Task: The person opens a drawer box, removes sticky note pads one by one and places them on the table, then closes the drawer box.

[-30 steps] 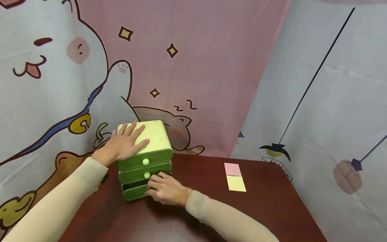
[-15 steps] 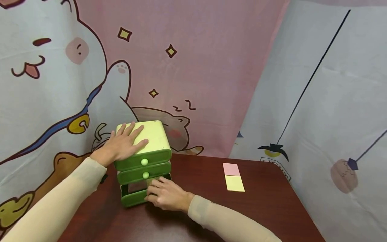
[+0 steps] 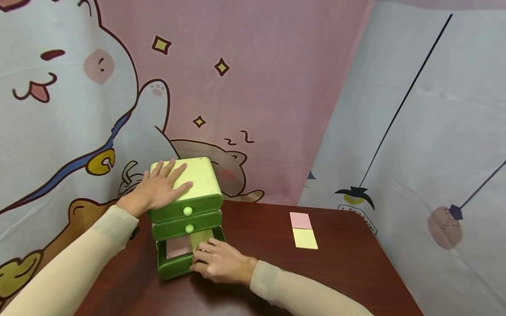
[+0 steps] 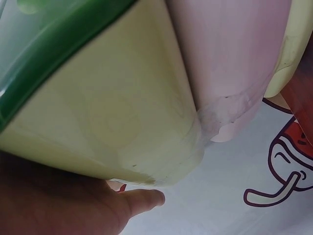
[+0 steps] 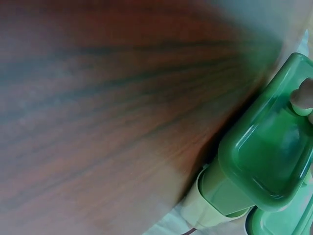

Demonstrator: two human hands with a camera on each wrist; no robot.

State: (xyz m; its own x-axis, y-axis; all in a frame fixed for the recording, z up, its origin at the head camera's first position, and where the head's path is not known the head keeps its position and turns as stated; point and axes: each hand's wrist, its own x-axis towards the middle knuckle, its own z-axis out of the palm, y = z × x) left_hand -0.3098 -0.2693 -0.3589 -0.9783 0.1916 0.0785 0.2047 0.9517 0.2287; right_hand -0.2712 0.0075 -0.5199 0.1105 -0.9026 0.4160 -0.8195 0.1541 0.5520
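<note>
A small three-tier drawer cabinet (image 3: 201,175) with a pale yellow top and green fronts stands on the table. My left hand (image 3: 156,189) lies on its top with fingers spread; the left wrist view shows this hand (image 4: 83,205) against the cabinet's yellow casing (image 4: 112,112). The bottom drawer (image 3: 174,266) is pulled out, with a pink sheet (image 3: 178,246) and a yellow sheet (image 3: 200,237) inside. At its front, my right hand (image 3: 223,263) pinches the knob (image 5: 301,110), which the right wrist view shows between fingertips (image 5: 304,94).
On the brown table (image 3: 336,272), right of the cabinet, lie a pink square (image 3: 301,220) and a yellow square (image 3: 305,238), edge to edge. A printed cloth (image 3: 269,96) hangs behind the table and along its right side.
The bottom drawer has slid out toward me with my right hand at its front, and the pink and yellow sheets inside have come into view. My left hand has stayed on the top.
</note>
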